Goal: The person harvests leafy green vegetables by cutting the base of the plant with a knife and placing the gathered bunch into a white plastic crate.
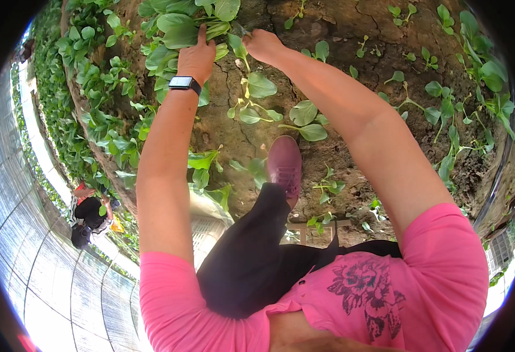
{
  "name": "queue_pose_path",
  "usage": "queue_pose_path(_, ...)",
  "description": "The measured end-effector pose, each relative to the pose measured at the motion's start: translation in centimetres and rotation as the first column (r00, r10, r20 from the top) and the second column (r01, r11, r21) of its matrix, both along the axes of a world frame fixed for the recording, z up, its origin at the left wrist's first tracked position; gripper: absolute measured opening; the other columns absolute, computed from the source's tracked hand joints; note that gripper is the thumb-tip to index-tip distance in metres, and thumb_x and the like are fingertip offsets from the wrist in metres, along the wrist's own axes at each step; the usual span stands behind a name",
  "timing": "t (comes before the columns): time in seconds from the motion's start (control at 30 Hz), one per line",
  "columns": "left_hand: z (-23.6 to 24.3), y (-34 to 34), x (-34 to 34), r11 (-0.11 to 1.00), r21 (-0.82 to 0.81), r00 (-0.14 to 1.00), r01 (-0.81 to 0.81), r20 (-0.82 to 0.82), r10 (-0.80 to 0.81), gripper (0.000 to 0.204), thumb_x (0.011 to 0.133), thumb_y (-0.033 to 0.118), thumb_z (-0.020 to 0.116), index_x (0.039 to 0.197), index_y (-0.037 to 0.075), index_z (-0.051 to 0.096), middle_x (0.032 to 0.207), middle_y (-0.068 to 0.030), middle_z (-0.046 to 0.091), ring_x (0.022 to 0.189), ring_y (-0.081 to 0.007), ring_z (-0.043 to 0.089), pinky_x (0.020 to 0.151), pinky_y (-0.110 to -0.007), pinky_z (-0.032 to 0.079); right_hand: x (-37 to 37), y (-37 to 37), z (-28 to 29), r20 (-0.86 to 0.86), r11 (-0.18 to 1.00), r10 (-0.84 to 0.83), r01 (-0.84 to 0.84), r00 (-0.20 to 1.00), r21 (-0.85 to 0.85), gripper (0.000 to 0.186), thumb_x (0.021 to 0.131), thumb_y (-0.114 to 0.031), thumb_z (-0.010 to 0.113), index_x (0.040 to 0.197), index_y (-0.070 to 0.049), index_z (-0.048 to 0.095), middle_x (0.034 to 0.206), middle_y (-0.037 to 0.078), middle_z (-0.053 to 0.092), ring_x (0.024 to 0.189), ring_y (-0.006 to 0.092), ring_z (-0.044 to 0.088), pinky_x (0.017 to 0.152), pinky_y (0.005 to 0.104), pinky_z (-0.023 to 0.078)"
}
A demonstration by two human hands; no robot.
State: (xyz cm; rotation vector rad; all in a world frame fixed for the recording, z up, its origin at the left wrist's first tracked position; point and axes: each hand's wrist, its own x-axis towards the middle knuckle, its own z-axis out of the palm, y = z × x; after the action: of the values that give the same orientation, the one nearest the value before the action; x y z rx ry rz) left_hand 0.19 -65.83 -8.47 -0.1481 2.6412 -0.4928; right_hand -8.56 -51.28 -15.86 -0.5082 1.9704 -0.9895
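Observation:
My left hand (197,60), with a watch (182,83) on its wrist, is at a clump of leafy greens (178,30) with pale green stems. Its index finger stretches over the stems; the other fingers are partly hidden and look curled round them. Just right of the stems, my right hand (262,46) is closed, knuckles up. From its fingertips a small grey blade-like tool (239,28) points toward the stem bases; its handle is hidden in the hand. Loose green plants (261,85) lie on the soil below the hands.
Cracked brown soil (351,88) bears scattered seedlings and cut leaves (311,132). My pink shoe (285,167) stands on it. A dense row of greens (73,76) runs along the left. Another person (90,212) crouches at far left, near pale sheeting (40,258). Dark tubing (500,176) curves at right.

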Motion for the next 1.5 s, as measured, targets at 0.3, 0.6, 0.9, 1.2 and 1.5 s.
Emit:
queue_pose_path(0.3,-0.8,0.9,-0.2,0.999,-0.024,0.998,-0.039,-0.045,0.038,0.039,0.079,0.002,0.055,0.118,0.005,0.054,0.144,-0.0156,0.034,0.079,-0.0295,0.066,0.069,-0.042,0.048,-0.8,-1.5,0.8,-0.055,0.968,0.189,-0.177,0.98,0.177,0.036,0.091,-0.022,0.039,0.097,0.002,0.066,0.097,0.022,0.064,0.085,0.0383,0.063,0.076,0.0483,0.05)
queue_pose_path(0.6,0.0,2.7,2.7,0.99,-0.018,0.987,-0.138,-0.086,0.136,0.047,0.077,0.004,0.058,0.124,0.005,0.05,0.145,-0.0115,0.032,0.079,-0.0276,0.065,0.072,-0.042,0.046,3.4,4.1,2.8,0.095,0.976,0.204,-0.21,0.974,0.057,0.032,0.087,-0.021,0.049,0.099,0.005,0.062,0.087,0.02,0.063,0.078,0.0305,0.063,0.07,0.0401,0.051)
queue_pose_path(0.9,4.1,9.2,10.5,0.998,0.04,0.965,0.056,-0.258,-0.043,0.055,0.073,0.005,0.059,0.127,0.015,0.051,0.14,0.001,0.039,0.08,-0.0217,0.063,0.063,-0.035,0.045,5.8,11.0,6.8,0.807,0.672,-0.246,0.695,0.537,-0.257,0.033,0.084,-0.022,0.069,0.108,-0.004,0.055,0.067,-0.001,0.048,0.048,0.0048,0.036,0.04,0.0209,0.028)
queue_pose_path(1.2,6.7,12.9,13.4,0.971,0.118,0.871,0.21,-0.473,-0.131,0.048,0.074,0.007,0.057,0.121,0.014,0.056,0.143,-0.001,0.037,0.091,-0.0232,0.061,0.081,-0.037,0.047,8.8,11.4,8.5,0.816,0.675,-0.178,0.672,0.55,-0.305,0.028,0.078,-0.016,0.074,0.097,-0.002,0.058,0.071,0.001,0.055,0.055,0.0076,0.05,0.041,0.0214,0.029)
queue_pose_path(1.5,11.7,17.9,17.4,0.628,0.761,0.813,-0.162,-0.258,0.522,0.066,0.068,-0.004,0.068,0.13,0.009,0.049,0.127,-0.018,0.052,0.114,-0.0275,0.056,0.091,-0.033,0.048,8.0,12.2,7.7,0.624,0.694,-0.356,0.644,0.695,-0.321,0.033,0.077,-0.015,0.073,0.106,-0.006,0.06,0.079,-0.001,0.06,0.062,0.006,0.056,0.041,0.0188,0.031)
